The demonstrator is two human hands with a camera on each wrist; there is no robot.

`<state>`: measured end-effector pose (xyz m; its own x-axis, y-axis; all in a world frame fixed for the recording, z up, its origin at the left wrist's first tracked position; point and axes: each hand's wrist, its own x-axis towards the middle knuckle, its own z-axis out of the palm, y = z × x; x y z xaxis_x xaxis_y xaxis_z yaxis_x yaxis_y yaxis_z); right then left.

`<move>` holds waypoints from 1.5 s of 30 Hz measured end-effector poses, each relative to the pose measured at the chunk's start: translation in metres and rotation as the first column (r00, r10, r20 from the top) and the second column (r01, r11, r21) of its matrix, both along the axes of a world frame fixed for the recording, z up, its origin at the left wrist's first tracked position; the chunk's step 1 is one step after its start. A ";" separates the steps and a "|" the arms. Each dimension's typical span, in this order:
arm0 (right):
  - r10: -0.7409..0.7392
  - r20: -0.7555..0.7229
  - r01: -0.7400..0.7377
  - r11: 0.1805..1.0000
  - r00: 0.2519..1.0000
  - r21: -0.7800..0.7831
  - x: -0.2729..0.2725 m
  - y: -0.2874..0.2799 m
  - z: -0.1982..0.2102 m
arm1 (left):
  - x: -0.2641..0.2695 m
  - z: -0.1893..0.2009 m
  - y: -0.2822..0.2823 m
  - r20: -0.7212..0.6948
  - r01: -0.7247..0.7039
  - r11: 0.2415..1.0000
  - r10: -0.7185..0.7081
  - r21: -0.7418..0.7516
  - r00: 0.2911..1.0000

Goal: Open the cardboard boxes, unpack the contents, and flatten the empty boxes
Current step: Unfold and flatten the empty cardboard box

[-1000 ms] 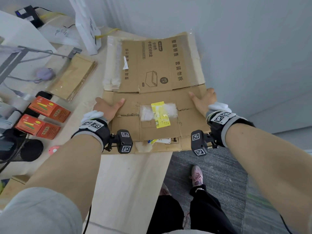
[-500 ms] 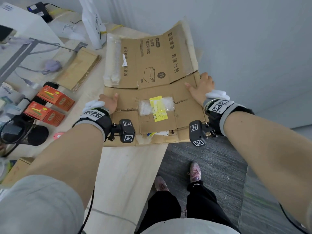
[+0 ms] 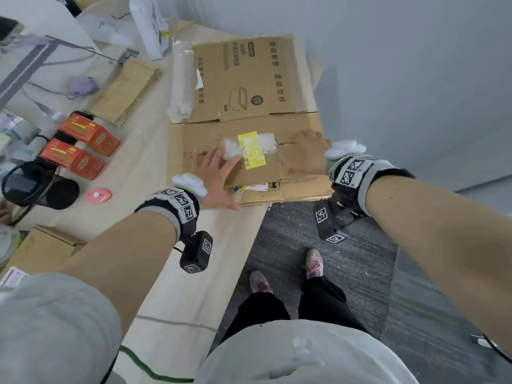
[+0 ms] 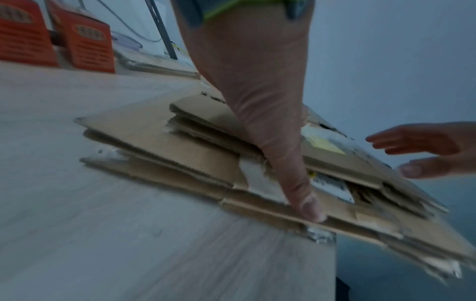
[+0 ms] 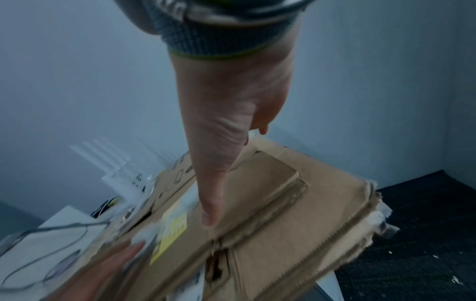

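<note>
A stack of flattened brown cardboard boxes [image 3: 249, 79] lies at the table's right end, its near part overhanging the edge. The top piece bears a yellow label [image 3: 250, 151] under clear tape. My left hand [image 3: 219, 173] lies flat on the near left of the stack with fingers spread, its thumb on the front edge. The left thumb [image 4: 309, 207] presses the lowest layer. My right hand [image 3: 304, 153] rests flat on the stack right of the label. In the right wrist view its thumb [image 5: 211, 213] lies straight on the cardboard [image 5: 283, 213]. Neither hand holds anything.
Two orange cartons [image 3: 88, 131] [image 3: 70, 159], a black mesh holder [image 3: 36, 187] and a pink round tool [image 3: 99, 194] sit left of the stack. A smaller flat cardboard piece [image 3: 127, 90] lies behind. A closed brown box [image 3: 44, 248] stands near left. The grey wall is close on the right.
Both hands left the stack's side edges and moved inward onto its top. The raised far flap has dropped flat onto the table.
</note>
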<state>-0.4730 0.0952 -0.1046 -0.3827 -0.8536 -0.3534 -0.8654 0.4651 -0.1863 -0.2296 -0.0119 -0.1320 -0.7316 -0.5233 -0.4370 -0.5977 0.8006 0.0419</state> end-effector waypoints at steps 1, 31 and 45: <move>0.071 -0.017 -0.071 0.997 0.997 0.000 0.006 0.003 0.000 | 0.003 -0.003 0.002 0.033 0.021 1.000 -0.020 -0.018 0.999; 0.237 0.010 -0.219 0.912 0.971 -0.347 0.001 -0.012 0.096 | -0.003 0.132 -0.035 -0.200 -0.190 0.946 0.139 -0.262 0.970; 0.329 -0.237 -0.334 0.942 0.914 0.020 0.038 0.028 -0.021 | 0.033 0.028 0.008 0.012 -0.038 0.946 0.044 -0.322 0.999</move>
